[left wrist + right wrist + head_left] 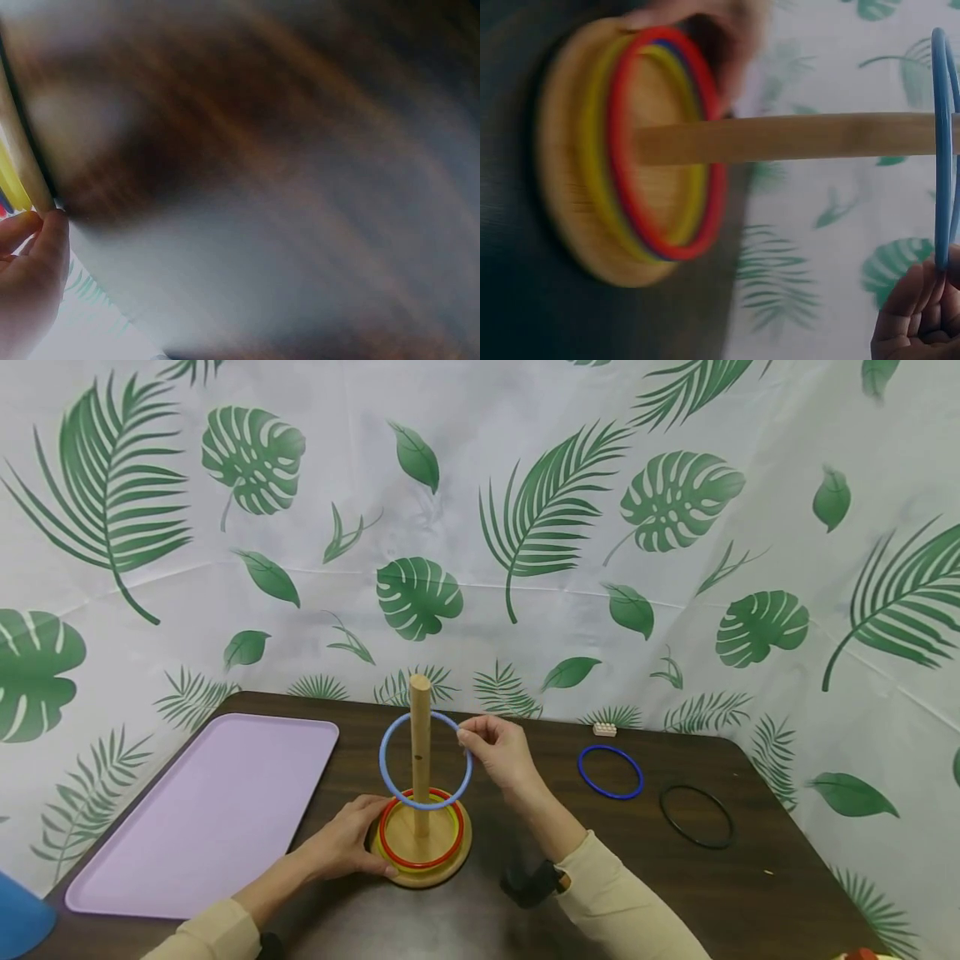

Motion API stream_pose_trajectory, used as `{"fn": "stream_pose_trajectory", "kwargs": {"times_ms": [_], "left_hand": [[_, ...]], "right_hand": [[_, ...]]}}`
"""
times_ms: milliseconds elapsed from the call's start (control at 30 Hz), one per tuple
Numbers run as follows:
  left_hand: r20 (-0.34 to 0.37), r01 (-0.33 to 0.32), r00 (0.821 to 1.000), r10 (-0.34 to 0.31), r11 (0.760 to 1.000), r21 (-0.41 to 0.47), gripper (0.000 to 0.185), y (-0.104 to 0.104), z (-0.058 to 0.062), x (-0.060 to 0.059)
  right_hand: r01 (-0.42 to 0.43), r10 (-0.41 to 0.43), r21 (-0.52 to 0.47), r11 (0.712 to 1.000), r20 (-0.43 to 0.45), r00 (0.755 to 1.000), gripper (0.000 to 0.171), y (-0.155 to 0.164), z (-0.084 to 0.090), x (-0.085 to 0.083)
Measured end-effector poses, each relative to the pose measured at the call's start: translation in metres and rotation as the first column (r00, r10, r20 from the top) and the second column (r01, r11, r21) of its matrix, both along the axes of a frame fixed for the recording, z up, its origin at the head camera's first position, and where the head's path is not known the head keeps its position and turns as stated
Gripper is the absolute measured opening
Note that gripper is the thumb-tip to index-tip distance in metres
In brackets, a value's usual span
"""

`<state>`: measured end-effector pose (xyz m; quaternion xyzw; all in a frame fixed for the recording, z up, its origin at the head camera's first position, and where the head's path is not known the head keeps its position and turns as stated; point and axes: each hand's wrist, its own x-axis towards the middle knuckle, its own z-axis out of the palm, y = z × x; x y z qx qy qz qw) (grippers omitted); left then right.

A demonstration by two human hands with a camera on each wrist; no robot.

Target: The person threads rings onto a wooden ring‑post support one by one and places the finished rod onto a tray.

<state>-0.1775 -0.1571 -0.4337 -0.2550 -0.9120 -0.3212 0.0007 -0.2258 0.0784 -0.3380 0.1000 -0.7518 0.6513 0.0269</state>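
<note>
My right hand (504,756) pinches a light blue ring (942,202) by its right side between thumb and fingers. The ring encircles the upright wooden peg (422,760), tilted and well above the base. At the left edge of the round wooden base (562,172), my left hand (348,842) grips it with the thumb in front and the fingers behind. Low around the peg lie a red ring (618,127) and a yellow ring (592,157), with a strip of dark blue showing between them in the right wrist view.
A lilac tray (202,810) lies at the left of the dark wooden table (600,877). To the right are a blue ring (581,770) and a black ring (708,787), with a small beige block (604,729) behind. A blue object (22,910) stands at the left edge.
</note>
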Motion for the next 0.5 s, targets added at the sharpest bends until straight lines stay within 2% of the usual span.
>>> {"fn": "stream_pose_trajectory", "kwargs": {"times_ms": [233,500], "left_hand": [[-0.015,0.002,1.0,-0.002,1.0,-0.004,0.086,-0.001,-0.001,-0.001],[-0.036,0.029,0.999,-0.028,0.999,0.021,0.08,-0.001,-0.001,0.0]], "right_hand": [[-0.04,0.035,0.069,0.997,0.071,0.997,0.016,-0.001,-0.041,0.004],[-0.055,0.042,0.142,0.988,0.094,0.995,0.014,0.0,-0.063,0.006]]}}
